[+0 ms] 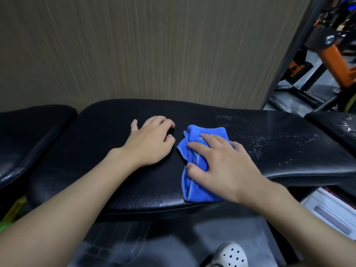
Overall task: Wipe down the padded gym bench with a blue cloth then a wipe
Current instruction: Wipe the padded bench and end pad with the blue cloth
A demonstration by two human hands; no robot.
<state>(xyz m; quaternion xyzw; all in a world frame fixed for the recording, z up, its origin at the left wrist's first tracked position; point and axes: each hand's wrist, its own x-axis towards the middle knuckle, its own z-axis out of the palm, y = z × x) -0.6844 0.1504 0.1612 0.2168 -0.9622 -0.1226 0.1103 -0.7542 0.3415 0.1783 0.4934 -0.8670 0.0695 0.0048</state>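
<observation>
A black padded gym bench (107, 143) runs left to right across the middle of the view. A crumpled blue cloth (194, 164) lies on its pad near the front edge. My right hand (221, 162) lies flat on the cloth, fingers spread and pressing it onto the pad. My left hand (152, 141) rests on the bare pad just left of the cloth, fingers loosely bent, holding nothing. White specks and wet-looking spots (269, 139) cover the pad to the right of the cloth.
A wood-grain wall (134, 51) stands right behind the bench. Separate black pads sit at the left (28, 135) and far right (335, 124). Orange and black gym equipment (335, 60) fills the upper right. A white shoe (231, 255) is on the floor below.
</observation>
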